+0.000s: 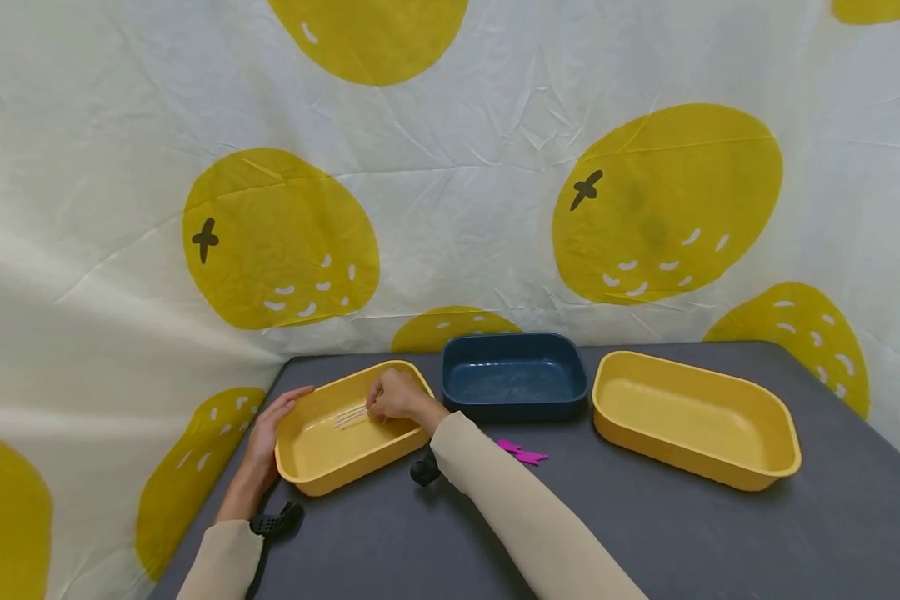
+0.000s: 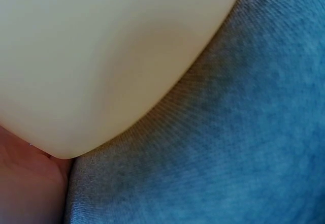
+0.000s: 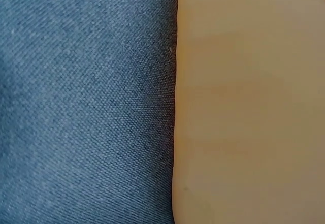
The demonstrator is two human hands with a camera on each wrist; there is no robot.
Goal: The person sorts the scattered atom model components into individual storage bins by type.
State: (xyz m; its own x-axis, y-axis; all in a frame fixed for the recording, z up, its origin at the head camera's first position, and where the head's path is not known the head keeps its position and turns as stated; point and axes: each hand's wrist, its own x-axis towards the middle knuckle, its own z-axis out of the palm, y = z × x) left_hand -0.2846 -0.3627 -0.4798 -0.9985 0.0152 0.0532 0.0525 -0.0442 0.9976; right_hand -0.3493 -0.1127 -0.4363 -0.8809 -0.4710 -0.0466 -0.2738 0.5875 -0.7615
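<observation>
In the head view, my right hand reaches into the left yellow tray, its fingers curled down and pinching the right ends of several thin pale sticks. The sticks stretch leftward from the fingertips, close over the tray's floor. My left hand rests against the tray's left side, fairly straight fingers along the rim. Up close in the left wrist view is a rounded pale corner of the tray, with part of the hand at lower left. Only the tray's outer wall and the cloth show in the right wrist view.
A dark blue tray stands just right of the left yellow one. Farther right is another yellow tray. Bright pink flat pieces lie on the dark table beside my right forearm. A lemon-patterned curtain hangs behind.
</observation>
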